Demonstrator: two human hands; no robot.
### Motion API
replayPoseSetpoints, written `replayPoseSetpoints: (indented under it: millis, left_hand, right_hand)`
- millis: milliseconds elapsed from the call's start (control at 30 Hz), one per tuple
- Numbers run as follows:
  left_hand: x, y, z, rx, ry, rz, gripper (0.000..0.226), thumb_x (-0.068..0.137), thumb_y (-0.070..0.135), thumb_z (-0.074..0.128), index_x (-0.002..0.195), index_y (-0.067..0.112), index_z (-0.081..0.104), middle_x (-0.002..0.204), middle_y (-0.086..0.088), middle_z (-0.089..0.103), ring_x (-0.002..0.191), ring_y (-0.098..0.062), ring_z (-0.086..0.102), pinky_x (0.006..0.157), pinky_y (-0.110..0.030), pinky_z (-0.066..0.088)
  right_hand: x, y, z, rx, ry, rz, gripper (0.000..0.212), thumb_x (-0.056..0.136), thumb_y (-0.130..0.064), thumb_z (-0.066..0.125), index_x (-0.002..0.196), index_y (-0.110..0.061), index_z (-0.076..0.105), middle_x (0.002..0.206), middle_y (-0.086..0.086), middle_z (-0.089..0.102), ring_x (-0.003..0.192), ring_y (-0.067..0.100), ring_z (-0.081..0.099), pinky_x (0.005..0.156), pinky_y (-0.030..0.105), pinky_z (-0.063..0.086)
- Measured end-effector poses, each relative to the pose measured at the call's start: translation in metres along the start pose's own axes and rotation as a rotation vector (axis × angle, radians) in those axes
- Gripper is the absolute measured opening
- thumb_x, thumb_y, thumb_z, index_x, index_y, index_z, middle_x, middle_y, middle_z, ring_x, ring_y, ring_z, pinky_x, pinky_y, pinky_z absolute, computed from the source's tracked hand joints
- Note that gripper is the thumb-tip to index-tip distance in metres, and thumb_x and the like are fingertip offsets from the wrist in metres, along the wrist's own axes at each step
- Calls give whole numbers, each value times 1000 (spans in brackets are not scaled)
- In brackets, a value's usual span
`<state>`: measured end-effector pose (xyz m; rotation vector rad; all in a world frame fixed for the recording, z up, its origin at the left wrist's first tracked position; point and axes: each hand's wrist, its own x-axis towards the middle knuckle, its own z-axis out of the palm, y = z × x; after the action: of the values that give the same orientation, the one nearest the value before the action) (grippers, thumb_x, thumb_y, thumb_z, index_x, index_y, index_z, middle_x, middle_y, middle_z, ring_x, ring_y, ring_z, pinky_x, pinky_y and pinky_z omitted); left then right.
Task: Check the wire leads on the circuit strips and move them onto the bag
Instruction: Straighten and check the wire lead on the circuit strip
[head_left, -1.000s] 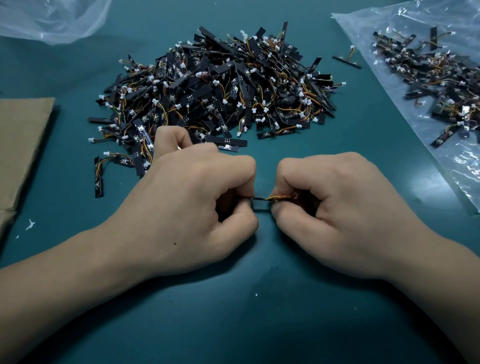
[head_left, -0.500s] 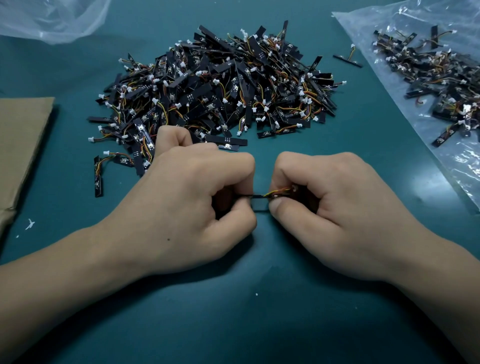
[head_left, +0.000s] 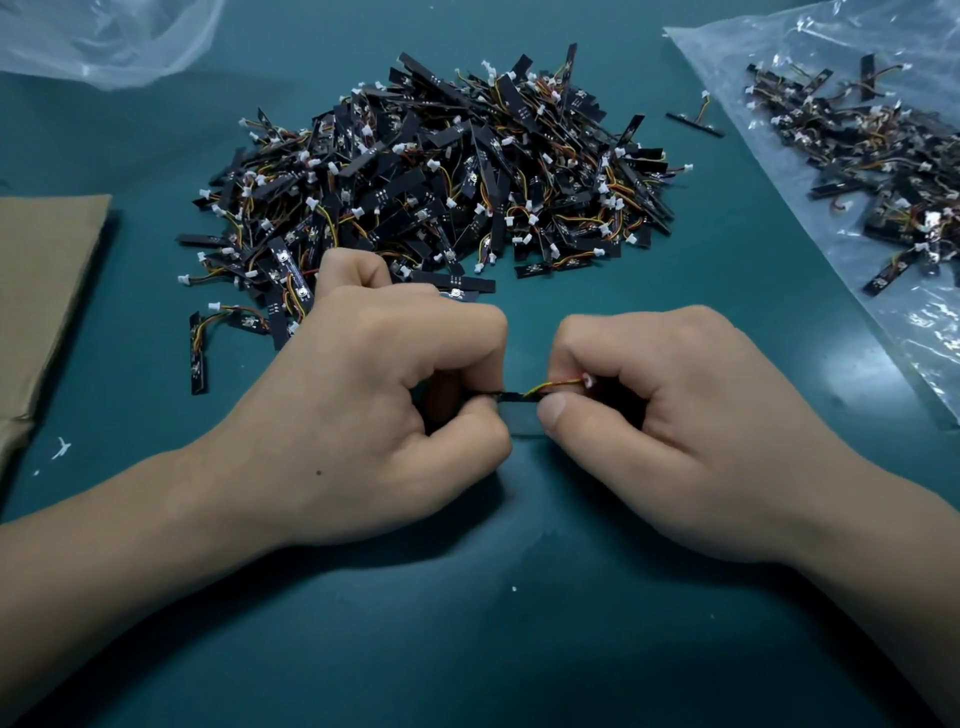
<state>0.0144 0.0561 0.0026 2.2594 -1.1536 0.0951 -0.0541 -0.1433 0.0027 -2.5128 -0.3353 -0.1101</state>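
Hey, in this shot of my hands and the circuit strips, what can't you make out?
1. Held strip, head view: both ends are hidden under the left hand and right hand. Its wire leads are too small to judge.
2. Bag on the right, head view: cut off by the top and right edges, so its strips cannot be counted.
3. Cardboard, head view: cut off by the left edge.

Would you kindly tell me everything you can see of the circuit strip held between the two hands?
The circuit strip is a thin, black, stiff-looking board, held roughly level between the hands. The left hand pinches its left end. The right hand pinches its right end, where yellow and orange wire leads run to a small white connector. The fingers hide most of its length.
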Motion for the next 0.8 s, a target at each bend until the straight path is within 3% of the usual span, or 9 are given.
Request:
replayPoseSetpoints:
  millis: [133,233,333,400,433,500,567,700,800]
  left_hand:
    - [1,-1,2,7,-15,-4,8,74,24,57,66,22,56,53,4,46,56,-12,39,80,-40,32]
    - [-1,1,0,-31,-10,-13,7,78,30,57,82,27,61,63,8,53,62,-7,46,85,-39,32]
    - [-2,1,-4,-25,41,-42,34,79,34,55,112,30,61,87,13,57,85,-5,55,92,-38,30]
    - [2,0,-2,27,75,-110,49,78,34,56,127,35,54,105,18,58,104,-7,55,98,-39,29]
    - [5,0,0,32,98,-164,57,76,34,58,131,40,50,112,23,58,113,-7,53,102,-39,29]
    - [4,-2,3,50,137,-212,68,73,32,62,138,41,44,126,28,53,125,-6,45,105,-37,28]
    - [0,-1,5,112,131,-179,68,76,31,61,142,32,45,136,22,49,130,-8,39,99,-33,22]
    - [-1,-6,6,271,65,-147,44,84,40,53,128,36,56,136,23,50,129,-14,39,90,-38,19]
    - [-2,-9,10,338,12,-160,37,87,45,49,122,37,61,136,22,52,127,-19,39,92,-47,24]
  right_hand:
    - [1,0,-2,-71,-73,-55,39,89,-43,44,63,-14,40,52,3,41,56,27,44,57,48,42]
    - [0,5,-1,-29,-76,-80,41,91,-40,46,61,-14,37,52,4,39,53,26,44,57,47,43]
    - [0,9,1,213,131,-28,39,96,-33,50,61,-23,37,53,-6,38,49,8,40,54,26,38]
    - [3,12,-2,536,410,53,25,104,-26,50,79,-25,54,57,-5,43,52,7,38,52,20,32]
    - [5,15,-5,687,525,95,14,106,-24,48,99,-22,60,58,-5,48,50,9,39,50,20,33]
    - [9,21,-7,853,649,191,31,107,-24,45,138,-26,48,65,-5,60,49,13,41,47,20,35]
    - [8,24,-5,867,662,198,43,107,-22,44,149,-28,39,70,-4,65,50,21,39,47,20,35]
    - [4,17,3,572,428,141,21,103,-19,55,110,-22,74,65,-4,65,48,4,45,51,11,36]
    - [1,12,8,293,239,111,14,98,-27,62,97,-28,76,70,-16,68,61,5,62,58,16,43]
